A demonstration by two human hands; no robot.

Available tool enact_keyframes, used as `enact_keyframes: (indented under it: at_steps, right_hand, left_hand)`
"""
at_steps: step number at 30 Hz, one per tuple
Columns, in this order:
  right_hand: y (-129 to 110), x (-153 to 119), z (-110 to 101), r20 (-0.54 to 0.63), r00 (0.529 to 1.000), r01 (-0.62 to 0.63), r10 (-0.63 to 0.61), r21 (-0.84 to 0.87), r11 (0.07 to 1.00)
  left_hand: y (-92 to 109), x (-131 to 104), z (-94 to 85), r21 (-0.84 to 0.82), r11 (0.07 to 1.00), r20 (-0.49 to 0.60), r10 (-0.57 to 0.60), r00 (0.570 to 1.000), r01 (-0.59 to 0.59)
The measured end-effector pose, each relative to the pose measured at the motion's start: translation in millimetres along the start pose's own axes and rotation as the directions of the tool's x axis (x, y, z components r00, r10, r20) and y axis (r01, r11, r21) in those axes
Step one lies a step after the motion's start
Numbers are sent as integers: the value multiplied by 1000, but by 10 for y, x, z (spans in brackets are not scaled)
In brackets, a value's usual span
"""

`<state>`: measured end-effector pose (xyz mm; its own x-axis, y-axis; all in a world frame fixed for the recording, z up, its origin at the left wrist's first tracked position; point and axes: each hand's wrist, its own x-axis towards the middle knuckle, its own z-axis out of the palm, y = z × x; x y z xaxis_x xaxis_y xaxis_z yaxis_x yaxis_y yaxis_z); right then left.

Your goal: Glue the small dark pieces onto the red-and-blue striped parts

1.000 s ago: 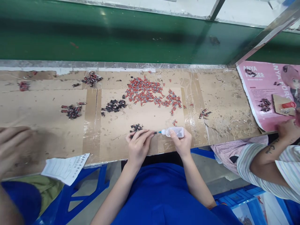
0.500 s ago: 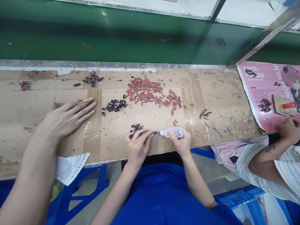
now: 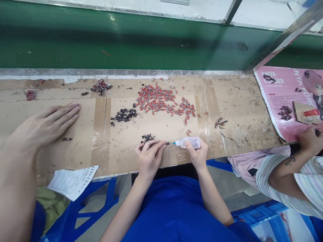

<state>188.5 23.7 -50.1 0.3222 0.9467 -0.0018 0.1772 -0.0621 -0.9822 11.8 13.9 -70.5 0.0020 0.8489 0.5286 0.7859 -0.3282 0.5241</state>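
Hands: palm down, the left hand (image 3: pixel 148 156) pinches one small black part (image 3: pixel 168 143) narrowly at its fingertips; the right hand (image 3: pixel 200 154) is wrapped around a clear squeeze bottle (image 3: pixel 192 142).
Counter (image 3: pixel 242 114): cardboard-covered and joined with brown tape, running on beyond both hands.
Pink poster (image 3: pixel 275 104): far right of the right hand, part of it under scattered dark parts.
Neighbour: a co-worker's hand (image 3: pixel 52 122) lies flat, well left of the left hand.
Paper sheet (image 3: pixel 73 181): over the near edge, left of the left hand.
Red heap (image 3: pixel 155 101): small red parts with silvery ends, spread beyond both hands.
Black heap (image 3: pixel 124 115): beyond the left hand and to its left.
Smaller black heap (image 3: pixel 147 137): just beyond the left fingers, partly hidden by them.
Nozzle (image 3: pixel 174 143): blue-green, aimed left at the black part, between the hands; contact is too small to tell.
Just changed: the bottle sits slightly farther right than half a second ago, the left pinch unchanged; the co-worker's hand has slid left, and a dark piece (image 3: pixel 67 138) now shows beside it.
Meaning: the nozzle seems backed off a little, with part and bottle both held; the neighbour's shift appears not to disturb either.
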Motion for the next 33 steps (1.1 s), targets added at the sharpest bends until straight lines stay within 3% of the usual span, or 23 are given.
enact_keyframes:
  at_steps: [3, 6, 11, 16, 19, 22, 26, 29, 33]
  right_hand:
    - [35, 4, -21, -90, 996, 35, -21, 157, 987]
    - [-3, 16, 32, -95, 991, 106, -91, 177, 979]
    - [-100, 78, 331, 109, 967, 228, -230, 26, 973]
    - [-72, 124, 495, 249, 937, 304, -247, -228, 925]
    - [-93, 111, 337, 248, 928, 344, -277, -292, 892]
    - [-131, 130, 33, 193, 923, 383, -333, -365, 849]
    - [-114, 212, -255, 213, 943, 331, -256, -521, 787]
    - [-71, 231, -256, 265, 950, 298, -166, -606, 738]
    - [-38, 178, -174, 273, 953, 286, -130, -671, 685]
  left_hand:
    - [-7, 9, 5, -14, 1000, -9, 28, 1000, -28]
    - [-14, 10, -6, -34, 998, -12, 59, 998, -59]
    - [-26, -31, -62, -83, 996, -136, 21, 990, -32]
    - [-25, -64, -106, -191, 980, -201, -97, 975, 58]
    - [-16, -57, -115, -254, 961, -211, -163, 964, 107]
    - [-7, -32, -118, -319, 937, -204, -216, 955, 143]
    - [28, -15, -123, -415, 893, -151, -254, 955, 172]
    - [99, -33, -149, -499, 823, -79, -355, 931, 272]
    - [231, -34, -230, -567, 681, 139, -475, 869, 463]
